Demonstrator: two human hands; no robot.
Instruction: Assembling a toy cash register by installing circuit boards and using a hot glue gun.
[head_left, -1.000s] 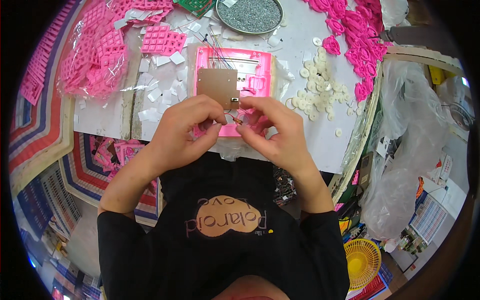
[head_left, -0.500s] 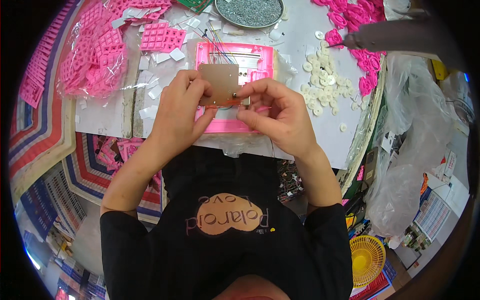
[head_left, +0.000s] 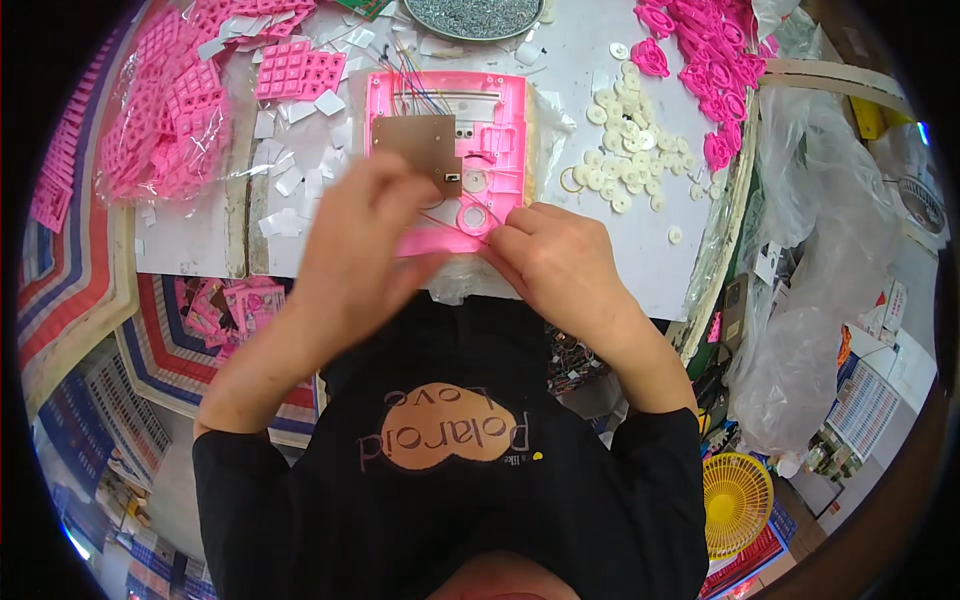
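Observation:
A pink plastic housing (head_left: pixel 514 130) lies open-side up in front of me. Over its left part rests a brown circuit board (head_left: pixel 415 140), with thin coloured wires (head_left: pixel 425 92) rising behind it. My left hand (head_left: pixel 370 225), smeared by motion, is over the board's near edge and the housing's lower left; its grip cannot be made out. At the housing's near right corner my right hand (head_left: pixel 560 255) has its fingers pinched together. What they hold, if anything, is hidden, though thin reddish wires seem to run toward them. A pink ring-shaped part (head_left: pixel 473 216) shows inside the housing between the hands.
Pink keypads in a clear bag (head_left: pixel 165 130) and loose white squares (head_left: pixel 290 180) are at left. A metal dish of screws (head_left: pixel 475 18) stands at the back. White round discs (head_left: pixel 630 150) and pink parts (head_left: pixel 715 80) are scattered at right; a yellow basket (head_left: pixel 738 505) sits below.
Both hands have come off the board, which now rests in the housing. My right hand has moved down to the near right corner. The dark tool at upper right is out of view.

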